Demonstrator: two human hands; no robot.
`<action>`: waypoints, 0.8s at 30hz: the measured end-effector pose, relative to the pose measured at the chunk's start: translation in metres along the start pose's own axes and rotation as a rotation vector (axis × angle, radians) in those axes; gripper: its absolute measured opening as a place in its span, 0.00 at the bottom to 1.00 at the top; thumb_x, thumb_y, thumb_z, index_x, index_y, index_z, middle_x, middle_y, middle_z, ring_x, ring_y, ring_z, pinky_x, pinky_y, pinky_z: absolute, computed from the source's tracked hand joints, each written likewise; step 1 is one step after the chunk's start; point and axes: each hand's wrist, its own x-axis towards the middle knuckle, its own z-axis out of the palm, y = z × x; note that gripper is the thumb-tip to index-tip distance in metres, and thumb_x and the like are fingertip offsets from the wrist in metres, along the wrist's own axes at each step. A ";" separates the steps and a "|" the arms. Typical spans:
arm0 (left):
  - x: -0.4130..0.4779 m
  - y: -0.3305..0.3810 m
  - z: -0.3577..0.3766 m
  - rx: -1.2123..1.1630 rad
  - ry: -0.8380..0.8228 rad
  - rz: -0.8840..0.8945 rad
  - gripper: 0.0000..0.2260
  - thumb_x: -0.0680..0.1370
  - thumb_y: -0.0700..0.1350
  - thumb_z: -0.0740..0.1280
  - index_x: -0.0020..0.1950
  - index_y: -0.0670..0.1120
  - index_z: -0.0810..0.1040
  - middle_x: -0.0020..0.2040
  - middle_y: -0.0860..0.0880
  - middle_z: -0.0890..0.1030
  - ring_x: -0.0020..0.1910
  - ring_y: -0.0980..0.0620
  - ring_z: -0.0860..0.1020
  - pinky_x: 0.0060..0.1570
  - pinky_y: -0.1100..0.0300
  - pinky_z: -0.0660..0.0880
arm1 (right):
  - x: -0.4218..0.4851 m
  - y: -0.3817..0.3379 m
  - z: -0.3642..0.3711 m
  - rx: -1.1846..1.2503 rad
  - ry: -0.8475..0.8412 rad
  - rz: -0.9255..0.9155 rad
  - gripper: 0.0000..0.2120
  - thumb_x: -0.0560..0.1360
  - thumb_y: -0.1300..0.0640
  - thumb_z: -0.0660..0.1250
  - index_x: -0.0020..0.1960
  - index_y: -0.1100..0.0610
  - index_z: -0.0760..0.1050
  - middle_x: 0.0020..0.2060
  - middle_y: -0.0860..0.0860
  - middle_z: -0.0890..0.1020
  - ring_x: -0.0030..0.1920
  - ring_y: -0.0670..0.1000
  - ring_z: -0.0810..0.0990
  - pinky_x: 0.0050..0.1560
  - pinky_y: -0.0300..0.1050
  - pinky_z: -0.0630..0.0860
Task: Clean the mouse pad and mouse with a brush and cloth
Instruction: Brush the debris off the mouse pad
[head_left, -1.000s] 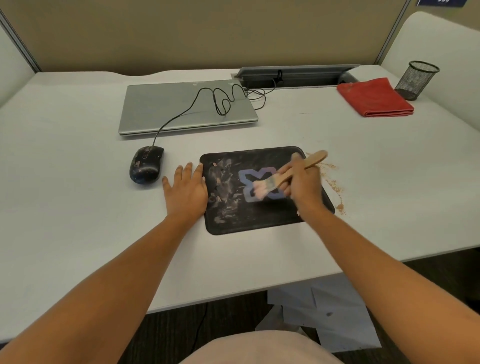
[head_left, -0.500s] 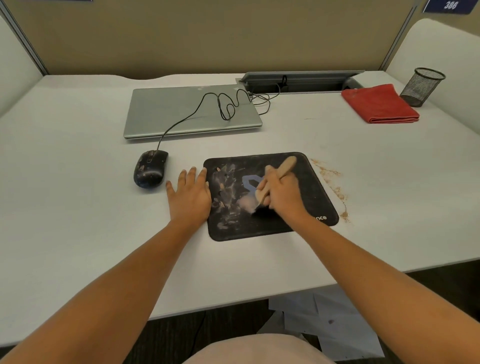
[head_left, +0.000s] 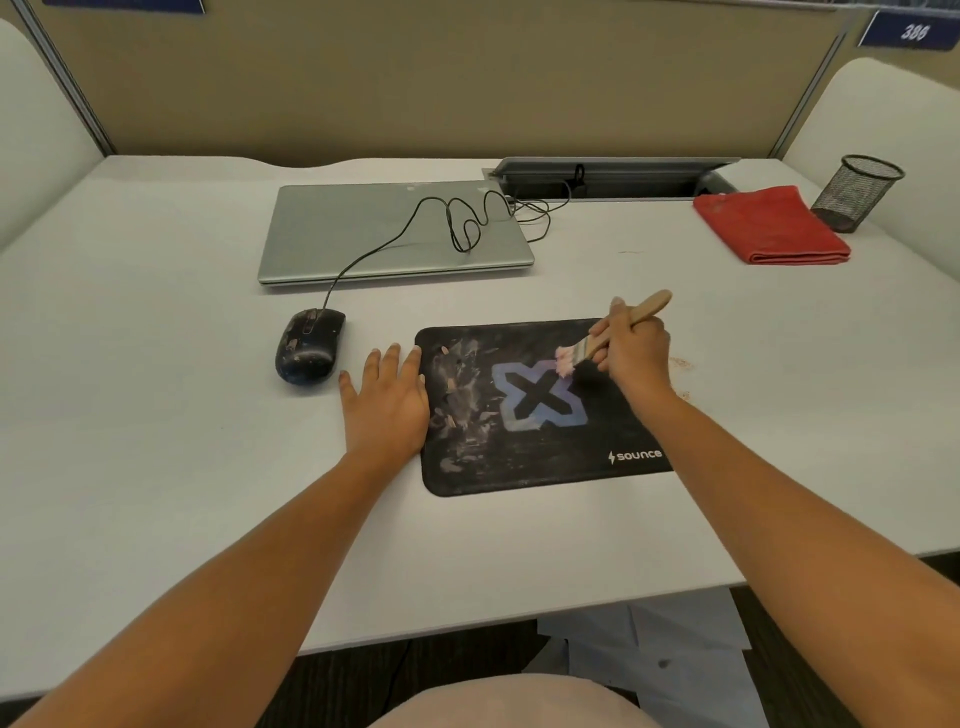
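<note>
A black mouse pad (head_left: 530, 462) with a blue X logo lies on the white desk, its left half smeared with pale dust. My right hand (head_left: 636, 353) grips a wooden-handled brush (head_left: 613, 332) at the pad's upper right, and the bristles touch the logo's top right corner. My left hand (head_left: 387, 400) rests flat on the desk with fingers straight, its edge against the pad's left side. A dusty black wired mouse (head_left: 310, 345) sits left of that hand. A folded red cloth (head_left: 771, 226) lies at the far right.
A closed silver laptop (head_left: 395, 234) lies behind the pad with the mouse cable looped over it. A black mesh pen cup (head_left: 857, 192) stands by the cloth. Brown crumbs (head_left: 680, 364) lie on the desk right of the pad. A grey cable tray (head_left: 613, 176) is at the back.
My right hand swept the brush from the pad's middle up to its upper right, uncovering the logo. My left hand stayed put. The camera view tilted slightly.
</note>
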 end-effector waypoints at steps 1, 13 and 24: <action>0.000 0.000 0.000 -0.003 -0.001 -0.001 0.21 0.82 0.50 0.46 0.75 0.51 0.53 0.76 0.48 0.55 0.76 0.47 0.50 0.72 0.42 0.46 | -0.001 0.000 0.004 0.000 -0.034 0.004 0.19 0.81 0.49 0.52 0.36 0.54 0.72 0.33 0.50 0.76 0.29 0.45 0.75 0.29 0.30 0.70; 0.000 -0.001 0.002 -0.004 -0.001 0.002 0.21 0.82 0.51 0.45 0.75 0.51 0.53 0.77 0.48 0.55 0.76 0.48 0.50 0.72 0.42 0.46 | -0.002 -0.043 0.024 -0.040 -0.538 0.011 0.20 0.80 0.51 0.54 0.38 0.60 0.75 0.19 0.47 0.75 0.18 0.42 0.70 0.19 0.29 0.65; 0.002 -0.002 0.004 0.010 -0.010 -0.006 0.21 0.82 0.52 0.44 0.76 0.52 0.51 0.77 0.49 0.53 0.76 0.48 0.49 0.72 0.43 0.45 | 0.019 -0.027 0.033 -0.156 -0.339 -0.103 0.19 0.81 0.50 0.54 0.38 0.58 0.75 0.29 0.49 0.75 0.28 0.44 0.73 0.31 0.32 0.69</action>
